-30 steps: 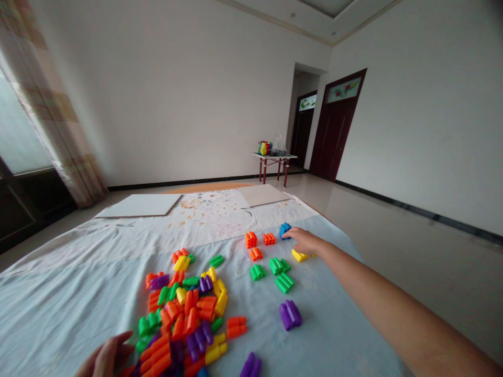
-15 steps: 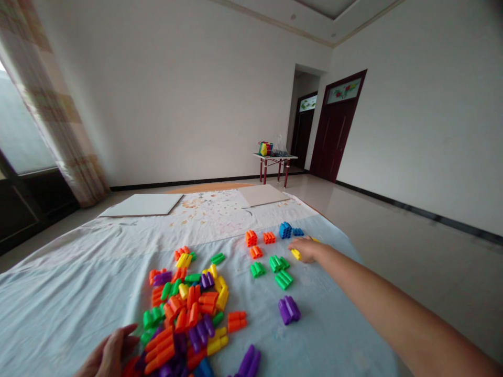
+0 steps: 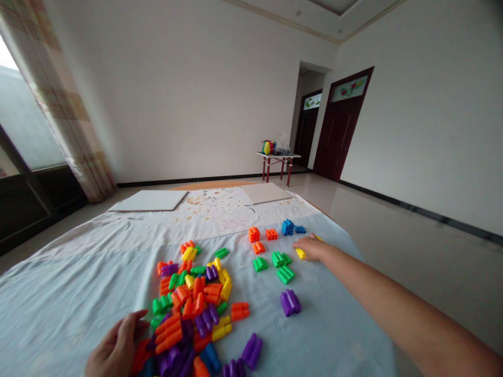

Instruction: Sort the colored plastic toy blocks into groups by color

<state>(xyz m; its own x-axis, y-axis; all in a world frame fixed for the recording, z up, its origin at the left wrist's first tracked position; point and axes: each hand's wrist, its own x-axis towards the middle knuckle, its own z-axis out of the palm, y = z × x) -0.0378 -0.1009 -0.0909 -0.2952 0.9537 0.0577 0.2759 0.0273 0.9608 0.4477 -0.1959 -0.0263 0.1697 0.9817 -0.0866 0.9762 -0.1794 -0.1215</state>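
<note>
We face a pale wall [image 3: 176,94] with a dark baseboard [image 3: 149,183]. Right of centre: small table [image 3: 291,156] on shiny floor [image 3: 353,207], dark red door [image 3: 343,128]. At left, daylight fills a window [image 3: 31,120] beside a patterned curtain [image 3: 68,110].

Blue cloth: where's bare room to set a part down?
Free: left of the pile, beyond the left hand; between pile and green pieces; right of the rightmost purple block, short of the right forearm. Crowded: the pile itself; around the right hand, with yellow pieces and blue pieces close.

Yellow piece [image 3: 301,254], pale blue cloth [image 3: 326,335]
</note>
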